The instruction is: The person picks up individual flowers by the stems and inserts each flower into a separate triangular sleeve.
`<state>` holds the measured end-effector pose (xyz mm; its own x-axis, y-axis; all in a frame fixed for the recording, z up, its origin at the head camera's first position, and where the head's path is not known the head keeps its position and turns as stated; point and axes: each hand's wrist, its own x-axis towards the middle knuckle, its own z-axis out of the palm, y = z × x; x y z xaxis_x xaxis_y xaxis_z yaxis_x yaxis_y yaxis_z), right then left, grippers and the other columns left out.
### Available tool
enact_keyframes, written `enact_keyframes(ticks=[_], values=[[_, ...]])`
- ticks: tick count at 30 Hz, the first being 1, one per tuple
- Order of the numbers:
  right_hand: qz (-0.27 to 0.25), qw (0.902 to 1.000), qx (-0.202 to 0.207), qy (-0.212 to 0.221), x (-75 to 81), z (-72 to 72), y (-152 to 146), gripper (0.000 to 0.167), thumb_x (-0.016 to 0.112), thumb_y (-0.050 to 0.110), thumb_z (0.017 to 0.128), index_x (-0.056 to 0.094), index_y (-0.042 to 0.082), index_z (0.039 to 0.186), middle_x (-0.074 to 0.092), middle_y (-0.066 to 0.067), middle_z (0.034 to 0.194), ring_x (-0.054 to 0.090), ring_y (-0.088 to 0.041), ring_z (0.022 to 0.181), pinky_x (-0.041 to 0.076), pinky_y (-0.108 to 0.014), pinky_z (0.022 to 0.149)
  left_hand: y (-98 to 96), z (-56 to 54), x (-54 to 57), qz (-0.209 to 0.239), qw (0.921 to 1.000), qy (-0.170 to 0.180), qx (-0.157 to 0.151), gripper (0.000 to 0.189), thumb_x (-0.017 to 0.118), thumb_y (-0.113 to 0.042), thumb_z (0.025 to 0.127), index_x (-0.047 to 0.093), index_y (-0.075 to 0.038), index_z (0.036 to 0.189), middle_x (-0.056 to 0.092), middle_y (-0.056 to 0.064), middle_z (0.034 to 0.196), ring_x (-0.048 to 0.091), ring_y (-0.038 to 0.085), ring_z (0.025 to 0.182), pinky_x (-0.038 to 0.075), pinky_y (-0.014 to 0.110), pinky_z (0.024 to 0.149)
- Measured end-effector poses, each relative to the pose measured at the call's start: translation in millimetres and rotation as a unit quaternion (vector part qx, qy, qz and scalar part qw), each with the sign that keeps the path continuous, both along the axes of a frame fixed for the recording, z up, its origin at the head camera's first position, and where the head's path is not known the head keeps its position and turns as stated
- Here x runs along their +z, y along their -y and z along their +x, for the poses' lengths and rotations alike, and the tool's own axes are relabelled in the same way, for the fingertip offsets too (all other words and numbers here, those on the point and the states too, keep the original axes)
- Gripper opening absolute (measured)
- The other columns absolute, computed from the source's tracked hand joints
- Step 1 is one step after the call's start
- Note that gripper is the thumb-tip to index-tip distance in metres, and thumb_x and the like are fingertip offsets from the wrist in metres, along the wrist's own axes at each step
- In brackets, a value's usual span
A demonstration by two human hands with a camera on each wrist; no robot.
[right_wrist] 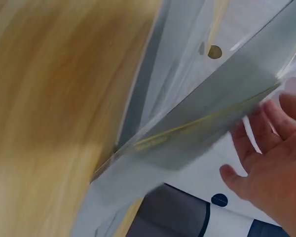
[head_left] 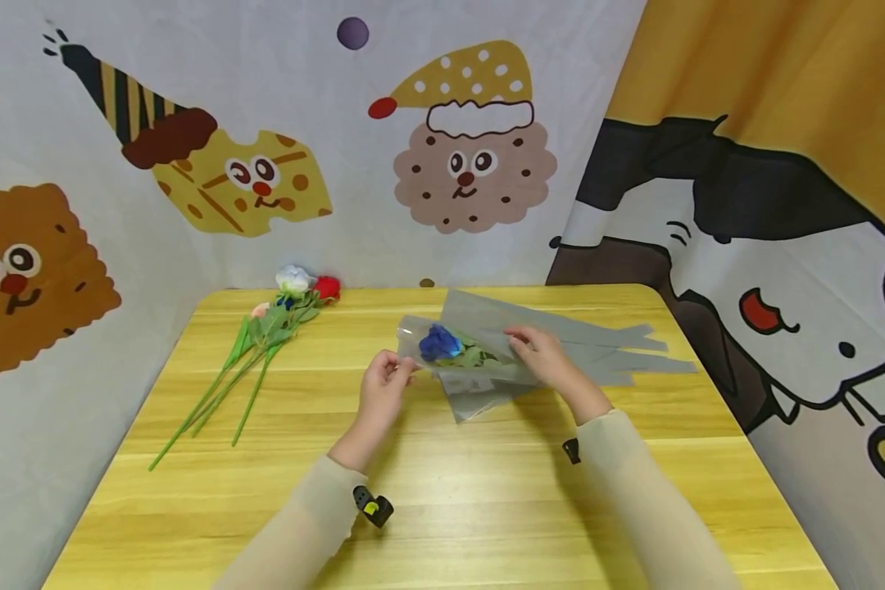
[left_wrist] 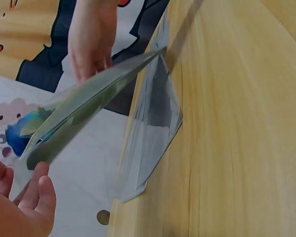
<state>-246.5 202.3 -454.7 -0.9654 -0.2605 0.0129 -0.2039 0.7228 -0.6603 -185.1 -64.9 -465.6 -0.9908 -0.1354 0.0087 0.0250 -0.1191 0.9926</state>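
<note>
A blue artificial rose with green leaves lies inside a clear plastic flower sleeve. At the sleeve's wide end, my left hand pinches the near edge between thumb and fingers. My right hand is at the sleeve farther along, beside the leaves; in the right wrist view its fingers are spread and loosely bent along the plastic edge. Below lie several flat grey-looking sleeves, fanned out on the table. The left wrist view shows the held sleeve raised above the flat ones.
On the wooden table's left side lie more artificial flowers: a white rose, a red rose and a pale pink one, their green stems pointing toward the near left. A cartoon-printed cloth hangs behind the table.
</note>
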Motion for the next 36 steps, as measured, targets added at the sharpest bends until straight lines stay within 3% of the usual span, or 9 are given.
enact_keyframes(ticks=[7, 13, 16, 20, 25, 28, 30, 33, 36], values=[[-0.026, 0.9995, -0.002, -0.018, -5.1, 12.1, -0.6, 0.023, 0.054, 0.021, 0.097, 0.066, 0.008, 0.111, 0.063, -0.01, 0.11, 0.057, -0.025, 0.096, 0.05, -0.041, 0.08, 8.4, -3.5, 8.3, 0.047, 0.9988, -0.012, 0.011, 0.006, 0.05, -0.005, 0.096, 0.049, -0.001, 0.093, 0.062, 0.008, 0.088, 0.065, 0.01, 0.081, 0.056, 0.03, 0.077], [-0.156, 0.9858, -0.046, -0.041, -0.4, 20.6, 15.1, 0.025, 0.055, 0.022, 0.096, 0.065, 0.003, 0.11, 0.065, -0.015, 0.105, 0.057, -0.017, 0.09, 0.049, -0.031, 0.079, 17.7, -5.1, 23.4, 0.12, 0.9908, -0.062, -0.001, 0.011, 0.05, -0.015, 0.099, 0.047, -0.007, 0.106, 0.066, 0.011, 0.1, 0.068, 0.015, 0.086, 0.055, 0.028, 0.076], [-0.248, 0.966, -0.067, -0.033, 8.4, 25.1, 29.6, 0.027, 0.055, 0.019, 0.096, 0.062, -0.002, 0.111, 0.063, -0.012, 0.103, 0.054, -0.01, 0.088, 0.046, -0.021, 0.076, 18.4, -5.8, 28.8, 0.123, 0.9873, -0.092, -0.041, 0.024, 0.051, -0.014, 0.098, 0.044, -0.008, 0.121, 0.062, 0.021, 0.118, 0.067, 0.02, 0.094, 0.054, 0.027, 0.078], [-0.362, 0.9282, -0.086, -0.01, 23.0, 31.5, 51.3, 0.022, 0.054, 0.011, 0.096, 0.058, -0.006, 0.11, 0.059, 0.004, 0.095, 0.051, -0.005, 0.087, 0.044, -0.017, 0.076, 12.5, -5.3, 28.1, 0.066, 0.9867, -0.106, -0.104, 0.042, 0.05, -0.007, 0.097, 0.037, -0.006, 0.137, 0.051, 0.028, 0.131, 0.061, 0.025, 0.107, 0.052, 0.024, 0.082], [-0.473, 0.8761, -0.089, 0.028, 39.4, 41.7, 75.6, 0.009, 0.051, 0.009, 0.097, 0.059, 0.01, 0.1, 0.058, 0.01, 0.089, 0.051, -0.006, 0.087, 0.043, -0.019, 0.078, -0.7, -0.8, 20.5, -0.027, 0.9818, -0.108, -0.154, 0.042, 0.05, -0.008, 0.097, 0.04, 0.001, 0.137, 0.051, 0.024, 0.132, 0.055, 0.032, 0.117, 0.05, 0.026, 0.088], [-0.519, 0.8497, -0.081, 0.045, 45.6, 46.7, 87.6, 0.013, 0.051, 0.009, 0.097, 0.06, 0.018, 0.094, 0.06, 0.01, 0.089, 0.054, -0.008, 0.089, 0.043, -0.021, 0.081, -8.3, 2.0, 20.3, -0.045, 0.983, -0.111, -0.139, 0.032, 0.054, -0.008, 0.096, 0.053, 0.004, 0.125, 0.059, 0.023, 0.12, 0.059, 0.026, 0.109, 0.051, 0.024, 0.086], [-0.532, 0.8417, -0.08, 0.051, 47.5, 48.9, 93.4, 0.016, 0.051, 0.008, 0.097, 0.06, 0.021, 0.092, 0.061, 0.01, 0.089, 0.054, -0.007, 0.09, 0.043, -0.021, 0.083, -11.8, 4.9, 25.9, -0.048, 0.9847, -0.123, -0.114, 0.025, 0.057, -0.005, 0.094, 0.058, 0.008, 0.116, 0.062, 0.025, 0.11, 0.062, 0.018, 0.099, 0.051, 0.02, 0.081], [-0.527, 0.8446, -0.08, 0.048, 48.1, 51.0, 98.3, 0.017, 0.052, 0.005, 0.096, 0.06, 0.02, 0.093, 0.061, 0.01, 0.088, 0.054, -0.007, 0.088, 0.044, -0.021, 0.082, -13.5, 9.0, 38.2, -0.046, 0.9854, -0.147, -0.072, 0.019, 0.059, 0.0, 0.091, 0.059, 0.013, 0.105, 0.063, 0.028, 0.099, 0.061, 0.007, 0.087, 0.051, 0.016, 0.076], [-0.503, 0.8602, -0.073, 0.039, 47.0, 52.8, 99.2, 0.012, 0.053, 0.003, 0.095, 0.06, 0.011, 0.1, 0.06, 0.009, 0.089, 0.053, -0.007, 0.087, 0.044, -0.021, 0.081, -11.6, 11.8, 48.2, -0.046, 0.9849, -0.164, -0.03, 0.014, 0.059, 0.005, 0.089, 0.057, 0.016, 0.098, 0.063, 0.032, 0.094, 0.06, 0.0, 0.083, 0.052, 0.015, 0.075]])
